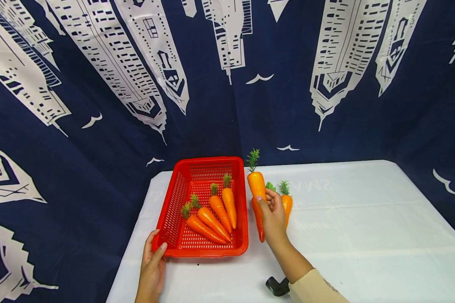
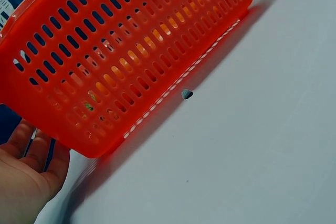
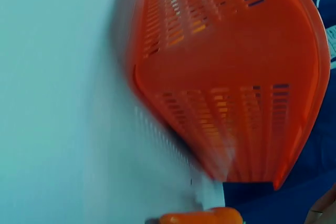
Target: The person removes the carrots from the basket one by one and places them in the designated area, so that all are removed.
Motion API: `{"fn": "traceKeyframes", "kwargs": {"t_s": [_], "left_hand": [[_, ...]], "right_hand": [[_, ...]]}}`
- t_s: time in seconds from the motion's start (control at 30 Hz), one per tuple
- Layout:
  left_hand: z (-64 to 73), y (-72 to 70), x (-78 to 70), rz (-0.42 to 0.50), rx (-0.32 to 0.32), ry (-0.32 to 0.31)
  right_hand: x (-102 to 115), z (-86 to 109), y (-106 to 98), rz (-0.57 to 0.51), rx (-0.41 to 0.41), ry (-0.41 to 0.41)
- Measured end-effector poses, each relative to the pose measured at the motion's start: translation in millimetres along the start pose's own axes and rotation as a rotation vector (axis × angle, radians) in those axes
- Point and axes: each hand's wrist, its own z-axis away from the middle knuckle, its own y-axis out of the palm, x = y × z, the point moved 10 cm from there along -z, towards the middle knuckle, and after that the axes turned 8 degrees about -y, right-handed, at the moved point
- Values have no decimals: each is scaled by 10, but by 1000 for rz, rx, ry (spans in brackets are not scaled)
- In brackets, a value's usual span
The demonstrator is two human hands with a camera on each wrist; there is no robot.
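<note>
A red plastic basket (image 1: pixel 202 253) stands on the table with several orange carrots (image 1: pixel 217 212) lying inside, green tops toward the back. My left hand (image 1: pixel 153 265) grips its front left corner, thumb over the rim; in the left wrist view the fingers (image 2: pixel 39 153) sit beneath the rim. Right of the basket, my right hand (image 1: pixel 274 214) pinches a carrot (image 1: pixel 255 183) with its green top pointing up. Below the thumb a tapered red shape (image 1: pixel 259 223) shows; I cannot tell whether it belongs to that carrot. The right wrist view catches only a carrot's orange end (image 3: pixel 202 217).
Behind the right hand lies another carrot (image 1: pixel 287 206), with a green leaf (image 1: pixel 270 186) beside it. A black angular piece (image 1: pixel 277 287) is near the right sleeve (image 1: pixel 316 288). A small dark speck (image 2: pixel 187 94) lies before the basket. Dark blue printed cloth (image 1: pixel 227 118) hangs behind the white table (image 1: pixel 364 235).
</note>
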Motion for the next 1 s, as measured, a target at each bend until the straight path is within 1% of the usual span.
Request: {"fn": "traceKeyframes", "kwargs": {"t_s": [0.2,0.33,0.43,0.53,0.67,0.87,1.0], "left_hand": [[1,-7,7,-11,-6,-5],[-2,-18,22,-10,-16,-18],[-3,-17,21,-11,-16,-17],[-1,-17,19,-11,-20,-18],[4,-17,21,-5,-25,-25],[7,2,0,-7,-7,-10],[5,8,-7,-7,-1,-5]], "right_hand": [[-89,-12,-167,10,-19,45],[-131,-22,-287,34,-53,42],[-159,-25,-364,30,-66,47],[-202,-22,-436,24,-66,79],[-256,-18,-564,49,-83,122],[-331,-26,-760,73,-141,158],[-386,-27,-864,90,-160,178]]}}
